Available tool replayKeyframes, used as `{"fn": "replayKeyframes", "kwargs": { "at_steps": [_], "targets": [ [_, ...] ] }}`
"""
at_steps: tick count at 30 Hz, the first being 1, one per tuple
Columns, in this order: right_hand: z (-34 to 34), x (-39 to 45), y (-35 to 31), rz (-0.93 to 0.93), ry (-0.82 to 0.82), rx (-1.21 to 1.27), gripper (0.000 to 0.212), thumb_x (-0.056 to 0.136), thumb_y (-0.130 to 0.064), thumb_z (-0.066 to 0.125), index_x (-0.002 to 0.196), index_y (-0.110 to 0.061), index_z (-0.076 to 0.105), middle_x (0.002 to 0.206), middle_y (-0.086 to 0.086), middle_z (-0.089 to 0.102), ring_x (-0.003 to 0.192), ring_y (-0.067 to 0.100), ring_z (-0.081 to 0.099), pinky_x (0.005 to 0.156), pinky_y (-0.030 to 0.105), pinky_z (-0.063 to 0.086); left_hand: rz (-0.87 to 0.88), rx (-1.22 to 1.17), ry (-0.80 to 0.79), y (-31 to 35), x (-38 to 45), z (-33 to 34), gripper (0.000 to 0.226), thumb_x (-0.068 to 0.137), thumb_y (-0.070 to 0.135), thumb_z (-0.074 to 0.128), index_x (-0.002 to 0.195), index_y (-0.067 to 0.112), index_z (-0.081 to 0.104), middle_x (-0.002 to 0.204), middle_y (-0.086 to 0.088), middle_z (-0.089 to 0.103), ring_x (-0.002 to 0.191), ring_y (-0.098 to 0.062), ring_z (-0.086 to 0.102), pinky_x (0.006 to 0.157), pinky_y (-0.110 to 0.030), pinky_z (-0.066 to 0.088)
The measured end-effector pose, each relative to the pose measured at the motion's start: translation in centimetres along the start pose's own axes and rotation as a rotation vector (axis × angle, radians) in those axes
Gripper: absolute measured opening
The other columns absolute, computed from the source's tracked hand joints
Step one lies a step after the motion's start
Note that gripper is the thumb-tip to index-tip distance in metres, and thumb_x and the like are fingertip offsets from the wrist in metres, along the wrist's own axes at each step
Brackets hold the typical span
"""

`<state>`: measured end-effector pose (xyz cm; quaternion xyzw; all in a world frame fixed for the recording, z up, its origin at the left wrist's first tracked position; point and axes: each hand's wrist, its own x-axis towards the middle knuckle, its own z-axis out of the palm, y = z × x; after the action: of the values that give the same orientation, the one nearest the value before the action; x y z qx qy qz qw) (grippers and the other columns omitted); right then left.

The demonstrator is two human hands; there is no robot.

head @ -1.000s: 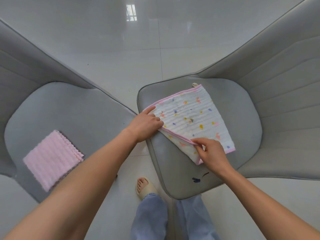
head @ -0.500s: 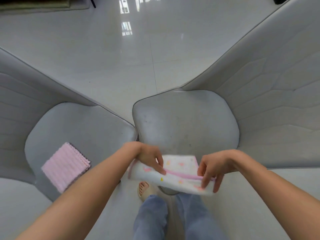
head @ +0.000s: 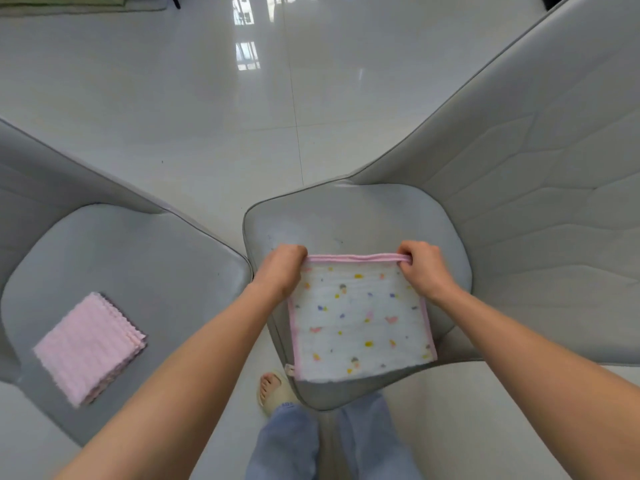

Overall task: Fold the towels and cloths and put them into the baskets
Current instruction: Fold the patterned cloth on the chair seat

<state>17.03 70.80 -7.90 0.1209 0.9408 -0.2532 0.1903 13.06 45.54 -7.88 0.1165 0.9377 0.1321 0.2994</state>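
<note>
Cloth (head: 360, 317), white with small coloured prints and a pink border, now lies spread on the seat of the right chair (head: 349, 216), its near edge hanging just over the seat's front. Half a second ago we held it bunched in the air in front of the seat, and a second ago we were pinching it on the seat at an angle; now it is squared up with the far pink edge doubled over. Our left hand (head: 282, 268) is curled round the far left corner and our right hand (head: 424, 268) pinches the far right corner, both gripping the doubled edge. We judge that one fold is already made and the piece has been turned and laid down for the next fold, so the task is only partly done for this cloth. On the left chair (head: 145, 258) rests a pink ribbed towel (head: 90, 346), already folded into a neat square, well apart from our hands. No basket shows anywhere in view, so we cannot tell where the folded pieces must go. Between the chairs we see the glossy floor (head: 207, 98), our foot in a pale slipper (head: 275, 391) and jeans below. Nothing lies on the cloth or blocks the next fold.
</note>
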Motion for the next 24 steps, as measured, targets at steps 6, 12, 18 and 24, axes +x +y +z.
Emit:
{"fn": "replayKeyframes", "kwargs": {
  "at_steps": [6,12,18,24],
  "targets": [
    [-0.6,1.5,-0.3,-0.145,0.171,0.059,0.005,0.079,-0.002,0.061,0.084,-0.004,0.060,0.085,0.016,0.064,0.080,0.034,0.058,0.065,0.034,0.036,0.032,-0.136,0.318,-0.3,1.2,-1.1,0.015,0.086,0.000,0.049,0.096,0.004,0.061,0.094,-0.020,0.066,0.088,-0.037,0.060,0.066,-0.038,0.039],
    [-0.1,-1.2,0.8,-0.411,0.131,-0.428,0.027,0.061,0.004,0.073,0.080,-0.009,0.059,0.078,0.011,0.055,0.069,0.032,0.057,0.040,0.021,0.022,0.252,0.086,0.371,-0.6,-2.4,0.5,0.012,0.080,0.004,0.066,0.087,0.009,0.058,0.084,-0.011,0.060,0.077,-0.033,0.059,0.049,-0.040,0.046],
    [1.6,-3.2,4.2,-0.561,-0.002,-0.645,0.035,0.050,0.011,0.076,0.081,-0.002,0.068,0.079,0.015,0.067,0.079,0.032,0.070,0.035,0.028,0.044,0.398,0.254,0.216,-1.1,-5.2,5.6,0.027,0.059,0.007,0.085,0.077,0.016,0.067,0.077,0.001,0.066,0.078,-0.023,0.063,0.037,-0.031,0.048],
    [2.6,-4.8,6.9,-0.624,-0.008,-0.632,0.038,0.067,0.003,0.055,0.104,-0.001,0.062,0.097,0.021,0.069,0.089,0.034,0.070,0.049,0.034,0.055,0.425,0.270,0.173,-0.5,-6.1,7.7,0.017,0.065,0.014,0.085,0.073,0.017,0.070,0.078,0.003,0.069,0.078,-0.022,0.064,0.037,-0.029,0.048]
  ]
}}
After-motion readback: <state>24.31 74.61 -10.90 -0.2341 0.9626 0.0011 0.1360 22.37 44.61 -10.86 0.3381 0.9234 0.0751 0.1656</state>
